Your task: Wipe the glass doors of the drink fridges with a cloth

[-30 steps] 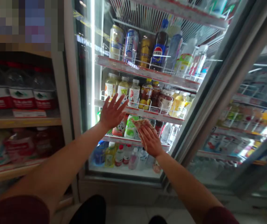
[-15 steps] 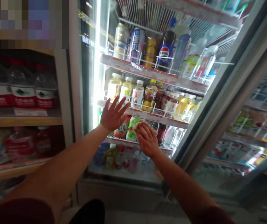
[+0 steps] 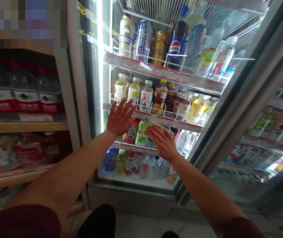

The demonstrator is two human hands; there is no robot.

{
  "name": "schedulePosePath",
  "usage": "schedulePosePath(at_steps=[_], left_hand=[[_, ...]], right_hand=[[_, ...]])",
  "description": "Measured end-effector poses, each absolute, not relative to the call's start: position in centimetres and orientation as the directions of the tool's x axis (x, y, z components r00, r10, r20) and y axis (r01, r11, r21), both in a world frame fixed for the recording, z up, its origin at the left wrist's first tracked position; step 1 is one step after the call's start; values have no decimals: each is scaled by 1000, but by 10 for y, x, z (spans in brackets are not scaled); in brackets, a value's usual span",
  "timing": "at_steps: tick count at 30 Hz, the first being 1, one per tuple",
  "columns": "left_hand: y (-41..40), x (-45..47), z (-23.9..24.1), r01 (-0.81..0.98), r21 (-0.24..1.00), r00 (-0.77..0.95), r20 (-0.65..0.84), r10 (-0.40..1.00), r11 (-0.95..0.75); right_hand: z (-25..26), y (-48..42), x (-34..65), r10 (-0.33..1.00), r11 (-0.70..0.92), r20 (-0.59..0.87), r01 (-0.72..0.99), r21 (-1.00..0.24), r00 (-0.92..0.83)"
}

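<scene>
My left hand [image 3: 120,118] lies flat with fingers spread on the glass door [image 3: 95,82] of a lit drinks cooler, level with the second shelf's rail [image 3: 156,116]. My right hand [image 3: 164,142] presses a pinkish patterned cloth [image 3: 149,127] against the same glass, just right of and slightly below the left hand. The cloth's edge shows past the fingertips. Behind the glass near both hands stand juice bottles [image 3: 142,96] and a green-and-white bottle [image 3: 141,135].
The cooler's upper shelf holds cans [image 3: 143,38] and a cola bottle [image 3: 177,36]. Small bottles [image 3: 131,162] stand on its bottom shelf. A wooden shelf [image 3: 32,126] with large water bottles [image 3: 24,92] is at the left. A second glass door [image 3: 267,132] is at the right.
My right hand has slid the cloth a little to the right and up on the glass. My left hand stays flat in the same spot.
</scene>
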State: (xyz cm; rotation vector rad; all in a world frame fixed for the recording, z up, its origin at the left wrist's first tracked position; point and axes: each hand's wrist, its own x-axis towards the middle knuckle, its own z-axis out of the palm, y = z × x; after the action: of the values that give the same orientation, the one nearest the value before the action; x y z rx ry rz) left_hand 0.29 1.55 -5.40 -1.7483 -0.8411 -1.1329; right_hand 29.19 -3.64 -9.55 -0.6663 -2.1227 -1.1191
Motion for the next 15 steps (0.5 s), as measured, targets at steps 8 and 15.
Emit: schedulePosePath(at_steps=[8, 15], left_hand=[[17, 2, -55, 863, -289, 362, 926, 108, -414], [17, 1, -56, 860, -263, 352, 926, 135, -438]], right_hand=[[-89, -32, 321, 116, 376, 926, 879, 292, -358], [-114, -41, 339, 172, 500, 746, 709, 497, -644]])
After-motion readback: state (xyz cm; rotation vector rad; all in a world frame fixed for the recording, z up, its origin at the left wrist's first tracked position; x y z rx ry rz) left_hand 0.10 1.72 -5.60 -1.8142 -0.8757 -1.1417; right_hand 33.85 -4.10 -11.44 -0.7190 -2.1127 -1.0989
